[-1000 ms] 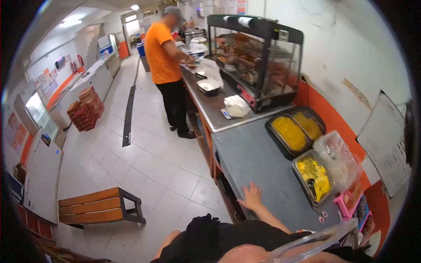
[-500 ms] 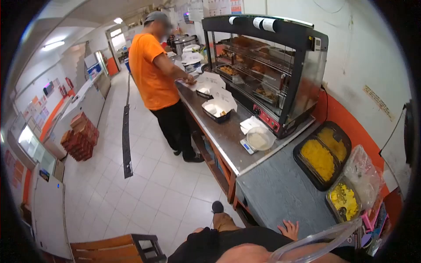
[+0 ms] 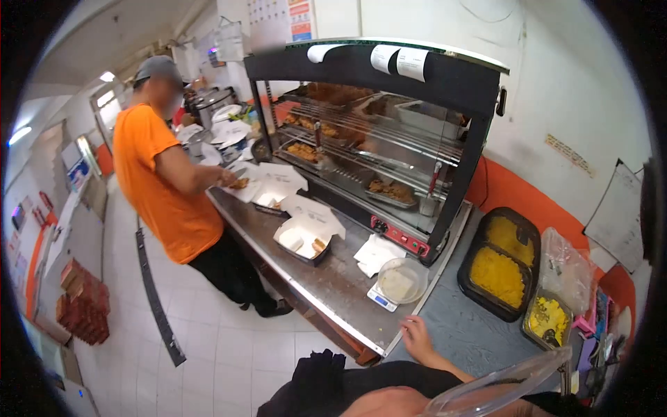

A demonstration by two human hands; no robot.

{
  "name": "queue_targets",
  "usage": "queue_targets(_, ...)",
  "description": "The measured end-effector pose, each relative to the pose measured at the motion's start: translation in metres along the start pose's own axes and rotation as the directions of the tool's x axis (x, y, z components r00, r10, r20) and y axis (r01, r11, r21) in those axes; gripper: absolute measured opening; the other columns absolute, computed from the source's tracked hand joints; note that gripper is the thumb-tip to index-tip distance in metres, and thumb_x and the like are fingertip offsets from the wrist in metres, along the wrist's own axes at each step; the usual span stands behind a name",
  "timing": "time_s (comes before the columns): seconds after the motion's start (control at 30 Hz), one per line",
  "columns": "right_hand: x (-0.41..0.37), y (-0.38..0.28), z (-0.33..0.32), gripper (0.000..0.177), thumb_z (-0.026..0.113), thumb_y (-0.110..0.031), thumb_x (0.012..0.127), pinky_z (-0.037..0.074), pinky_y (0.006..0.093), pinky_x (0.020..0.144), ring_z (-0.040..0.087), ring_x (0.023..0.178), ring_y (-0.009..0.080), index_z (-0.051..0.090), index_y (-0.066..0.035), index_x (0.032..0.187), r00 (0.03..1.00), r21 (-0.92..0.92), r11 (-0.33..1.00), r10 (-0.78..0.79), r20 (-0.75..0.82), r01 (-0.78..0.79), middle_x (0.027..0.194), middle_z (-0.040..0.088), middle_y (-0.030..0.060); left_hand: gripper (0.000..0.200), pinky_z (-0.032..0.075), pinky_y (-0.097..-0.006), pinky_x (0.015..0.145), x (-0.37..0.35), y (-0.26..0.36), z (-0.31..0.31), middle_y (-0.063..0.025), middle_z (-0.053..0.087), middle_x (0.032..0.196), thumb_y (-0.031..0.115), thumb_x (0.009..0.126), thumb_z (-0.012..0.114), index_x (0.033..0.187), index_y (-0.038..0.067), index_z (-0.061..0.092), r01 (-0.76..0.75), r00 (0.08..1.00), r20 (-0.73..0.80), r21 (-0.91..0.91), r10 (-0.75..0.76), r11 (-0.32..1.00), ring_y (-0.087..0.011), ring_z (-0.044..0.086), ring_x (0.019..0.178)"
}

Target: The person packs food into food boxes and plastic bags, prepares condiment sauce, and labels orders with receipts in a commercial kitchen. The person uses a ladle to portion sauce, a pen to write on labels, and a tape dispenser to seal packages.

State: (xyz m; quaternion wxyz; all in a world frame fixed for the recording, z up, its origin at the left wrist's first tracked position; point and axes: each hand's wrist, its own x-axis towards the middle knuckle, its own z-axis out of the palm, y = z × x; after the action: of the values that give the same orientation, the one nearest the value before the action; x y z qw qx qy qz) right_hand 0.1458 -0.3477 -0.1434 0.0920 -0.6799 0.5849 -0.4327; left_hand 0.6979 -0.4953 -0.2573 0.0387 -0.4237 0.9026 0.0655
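My right hand (image 3: 417,339) reaches out above the grey tabletop (image 3: 455,340), fingers apart, with nothing visible in it. Just ahead of it, a small digital scale (image 3: 381,299) carries a clear plastic bowl (image 3: 410,283) with pale contents. White papers (image 3: 380,254) lie behind the scale. To the hand's right are a black two-part tray (image 3: 467,297) of yellow, rice-like food and a clear container (image 3: 568,326) of yellow pieces with a dark utensil in it. My left hand is out of view.
A glass food warmer (image 3: 375,69) stands along the wall, with fried food inside. Open takeaway boxes (image 3: 303,255) sit on the metal counter (image 3: 323,292). At left, a co-worker (image 3: 156,181) in orange handles a brown food piece. A clear plastic bag (image 3: 564,267) lies beside the tray.
My view has turned right and come closer to the counter. My right hand has moved forward and left, towards the scale. The co-worker now has a brown food piece at the hands.
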Motion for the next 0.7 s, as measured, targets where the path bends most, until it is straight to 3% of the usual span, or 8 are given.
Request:
queue_targets(0.03, 0.03, -0.025, 0.016, 0.018, 0.059, -0.001, 0.074, 0.041, 0.0352, 0.083, 0.057, 0.08, 0.0265, 0.057, -0.004, 0.092, 0.983, 0.267, 0.946, 0.177, 0.05, -0.184, 0.092, 0.055, 0.0129, 0.018, 0.039, -0.0361, 0.07, 0.02, -0.012, -0.004, -0.0079, 0.056, 0.069, 0.02, 0.073, 0.045, 0.065, 0.011, 0.058, -0.036, 0.999, -0.019, 0.007, 0.036, 0.999, -0.0221, 0.054, 0.073)
queue_targets(0.13, 0.085, -0.063, 0.061, 0.016, 0.061, -0.005, 0.074, 0.041, 0.0364, 0.084, 0.059, 0.068, 0.0241, 0.059, -0.005, 0.089, 0.972, 0.316, 0.919, 0.223, 0.075, -0.235, 0.081, 0.059, 0.0112, 0.016, 0.039, -0.0357, 0.07, 0.066, -0.062, -0.037, -0.0072, 0.055, 0.069, 0.02, 0.071, 0.045, 0.065, 0.012, 0.057, -0.137, 0.988, -0.061, 0.069, 0.141, 0.988, -0.0216, 0.054, 0.073)
queue_targets(0.2, 0.106, -0.082, 0.075, 0.015, 0.061, -0.008, 0.074, 0.041, 0.0367, 0.085, 0.059, 0.07, 0.0238, 0.061, -0.006, 0.089, 0.952, 0.003, 0.957, -0.289, 0.099, 0.29, 0.077, 0.061, 0.0103, 0.015, 0.039, -0.0354, 0.07, 0.089, -0.1, -0.06, -0.0067, 0.055, 0.069, 0.02, 0.071, 0.045, 0.065, 0.012, 0.057, -0.213, 0.973, -0.063, 0.115, 0.221, 0.97, -0.0213, 0.053, 0.073)
queue_targets(0.23, 0.115, -0.093, 0.076, 0.015, 0.061, -0.01, 0.075, 0.041, 0.0376, 0.085, 0.059, 0.07, 0.024, 0.061, -0.006, 0.09, 0.945, -0.026, 0.947, -0.318, 0.074, 0.321, 0.081, 0.06, 0.0104, 0.015, 0.039, -0.0353, 0.069, 0.108, -0.115, -0.074, -0.0065, 0.055, 0.069, 0.02, 0.07, 0.046, 0.065, 0.012, 0.057, -0.255, 0.961, -0.071, 0.137, 0.267, 0.957, -0.0211, 0.053, 0.073)
queue_targets(0.4, 0.123, -0.098, 0.091, 0.016, 0.06, -0.008, 0.075, 0.045, 0.0349, 0.073, 0.058, 0.075, 0.0249, 0.06, -0.005, 0.09, 0.986, -0.054, 0.991, -0.128, -0.104, 0.123, 0.082, 0.059, 0.0098, 0.012, 0.039, -0.0346, 0.069, 0.175, -0.183, -0.119, -0.0053, 0.054, 0.069, 0.019, 0.069, 0.046, 0.065, 0.013, 0.056, -0.435, 0.885, -0.077, 0.22, 0.46, 0.873, -0.0203, 0.053, 0.072)
queue_targets(0.47, 0.116, -0.087, 0.097, 0.015, 0.059, -0.008, 0.075, 0.046, 0.0336, 0.068, 0.057, 0.077, 0.0268, 0.06, -0.005, 0.089, 0.997, -0.062, 0.995, 0.073, -0.011, -0.074, 0.081, 0.059, 0.0097, 0.011, 0.039, -0.0343, 0.069, 0.198, -0.203, -0.135, -0.0048, 0.054, 0.068, 0.019, 0.068, 0.047, 0.065, 0.013, 0.056, -0.491, 0.849, -0.08, 0.247, 0.522, 0.836, -0.02, 0.052, 0.072)
queue_targets(0.6, 0.089, -0.056, 0.126, 0.017, 0.057, -0.014, 0.076, 0.043, 0.035, 0.075, 0.054, 0.087, 0.0276, 0.058, -0.005, 0.091, 0.968, -0.272, 0.962, 0.045, 0.245, 0.024, 0.093, 0.057, 0.0105, 0.009, 0.038, -0.0338, 0.068, 0.247, -0.231, -0.162, -0.0039, 0.053, 0.068, 0.019, 0.066, 0.047, 0.065, 0.014, 0.055, -0.577, 0.772, -0.106, 0.296, 0.626, 0.762, -0.0194, 0.052, 0.071)
queue_targets(0.7, 0.063, -0.056, 0.148, 0.023, 0.058, -0.017, 0.075, 0.039, 0.0379, 0.082, 0.05, 0.096, 0.0279, 0.057, -0.006, 0.095, 0.979, -0.282, 0.957, 0.12, 0.164, -0.07, 0.103, 0.054, 0.0107, 0.008, 0.038, -0.0334, 0.068, 0.278, -0.242, -0.178, -0.0032, 0.053, 0.068, 0.018, 0.065, 0.048, 0.065, 0.015, 0.055, -0.631, 0.711, -0.12, 0.326, 0.693, 0.704, -0.0189, 0.052, 0.071)
